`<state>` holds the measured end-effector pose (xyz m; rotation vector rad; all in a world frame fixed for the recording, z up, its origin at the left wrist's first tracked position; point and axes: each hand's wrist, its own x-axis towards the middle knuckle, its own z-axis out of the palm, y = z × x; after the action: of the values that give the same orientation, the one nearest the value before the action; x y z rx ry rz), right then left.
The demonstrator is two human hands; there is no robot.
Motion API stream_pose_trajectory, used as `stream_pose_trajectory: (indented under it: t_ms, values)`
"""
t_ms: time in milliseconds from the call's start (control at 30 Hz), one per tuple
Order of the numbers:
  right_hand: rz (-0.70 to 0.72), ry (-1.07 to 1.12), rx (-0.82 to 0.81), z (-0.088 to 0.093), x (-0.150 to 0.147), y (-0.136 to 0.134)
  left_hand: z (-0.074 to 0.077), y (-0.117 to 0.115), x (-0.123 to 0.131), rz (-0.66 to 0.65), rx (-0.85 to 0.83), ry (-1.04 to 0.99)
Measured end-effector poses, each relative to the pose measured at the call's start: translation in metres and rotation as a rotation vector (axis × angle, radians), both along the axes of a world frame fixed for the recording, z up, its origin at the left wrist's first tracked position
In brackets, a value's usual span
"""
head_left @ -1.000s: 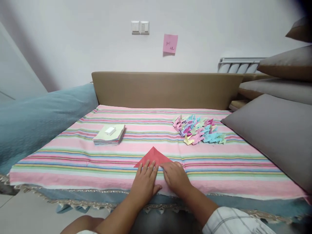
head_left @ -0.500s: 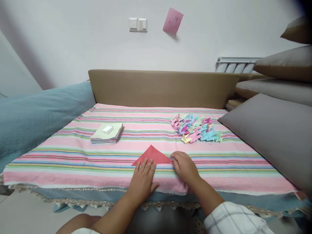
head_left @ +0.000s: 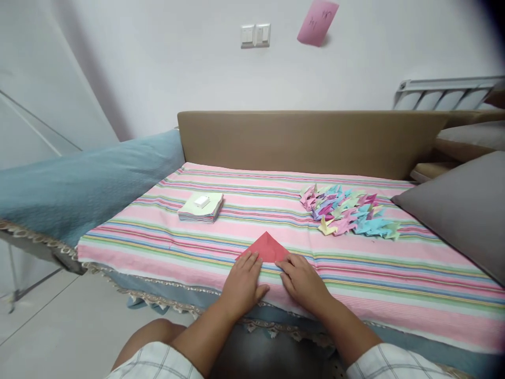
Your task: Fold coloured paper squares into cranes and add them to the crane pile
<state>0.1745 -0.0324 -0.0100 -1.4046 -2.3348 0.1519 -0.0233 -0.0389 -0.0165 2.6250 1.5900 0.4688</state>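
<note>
At the far left, the work surface is bounded by a blue-covered armrest. On the striped cloth, a stack of paper is set well apart from the hands, with a small white object laid on top. Nearer the front edge, the left hand is laid palm down, its fingers extended and close together, its thumb held out to the side; the fingertips are placed on the lower left part of the red paper. This triangular piece is located flat on the cloth, between the hands, with its apex directed toward the backrest. Near its right corner, the right hand is placed with the fingers bent; whether the corner is pinched or only pressed cannot be told, as the underside is hidden. The step in hand is judged to be the flattening of the near edge. For the next move, the left side should be held steady while the right corner is controlled. Farther right, folded paper figures are grouped near a grey cushion.
</note>
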Motion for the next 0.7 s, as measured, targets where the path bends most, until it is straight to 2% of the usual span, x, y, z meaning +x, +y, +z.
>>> stream_pose_trajectory:
  t_ms: [233, 400, 533, 600, 667, 700]
  values:
    - [-0.067, -0.015, -0.078, 0.009, 0.008, 0.003, 0.017, -0.002, -0.027, 0.128, 0.031, 0.067]
    - [-0.111, -0.003, -0.101, 0.008, 0.014, 0.009, 0.028, 0.007, -0.043, 0.177, 0.105, 0.081]
    - [-0.120, 0.013, -0.028, 0.005, 0.012, 0.010, 0.032, 0.013, -0.035, 0.237, 0.311, -0.003]
    - [-0.121, 0.022, -0.002, 0.005, 0.011, 0.010, 0.028, 0.013, -0.022, 0.135, 0.402, -0.043]
    - [-0.117, 0.019, -0.007, 0.006, 0.010, 0.010, 0.020, 0.013, -0.008, -0.079, 0.390, -0.037]
    - [-0.117, 0.015, -0.015, 0.007, 0.009, 0.010, 0.015, 0.013, -0.001, -0.145, 0.382, -0.030]
